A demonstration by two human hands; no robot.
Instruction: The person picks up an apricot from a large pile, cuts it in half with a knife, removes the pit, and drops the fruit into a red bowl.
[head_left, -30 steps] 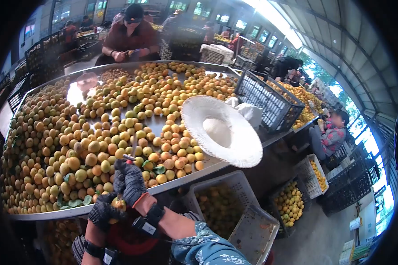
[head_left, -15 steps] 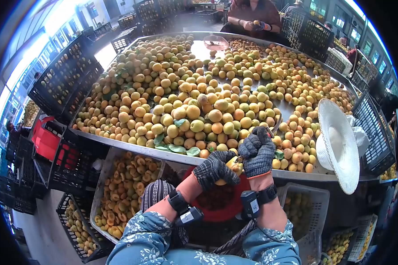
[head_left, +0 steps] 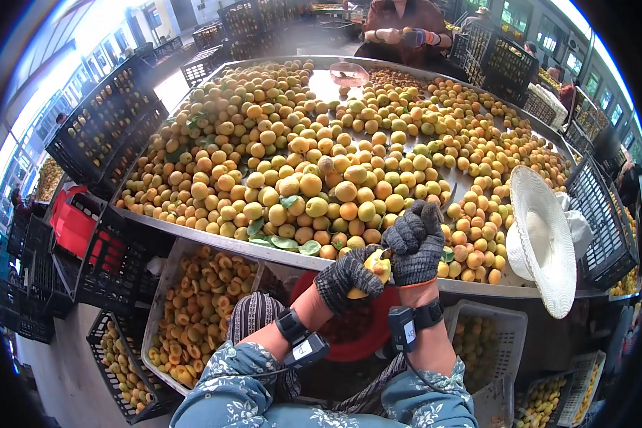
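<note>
My left hand [head_left: 351, 279], in a dark knitted glove, is closed round a cut-open apricot [head_left: 380, 269] with its yellow flesh showing. Right beside it, my right hand [head_left: 415, 246] in a matching glove is closed in a fist. A thin knife [head_left: 450, 195] seems to stick up out of that fist; its handle is hidden. Both hands are over the near edge of a metal table [head_left: 207, 233] heaped with whole apricots [head_left: 310, 184]. Below them sits a red basin [head_left: 349, 348], partly covered by my forearms.
A crate of halved apricots [head_left: 205, 307] stands at lower left, and a pale crate [head_left: 506, 332] at lower right. A straw hat [head_left: 546, 239] rests on the table's right edge. Black crates [head_left: 100, 128] are stacked at left. Another person [head_left: 403, 28] sits across the table.
My left hand has turned and drawn slightly away from the right, so the apricot's cut flesh shows more. The right hand's fingers have shifted a little. The person opposite has moved their hands.
</note>
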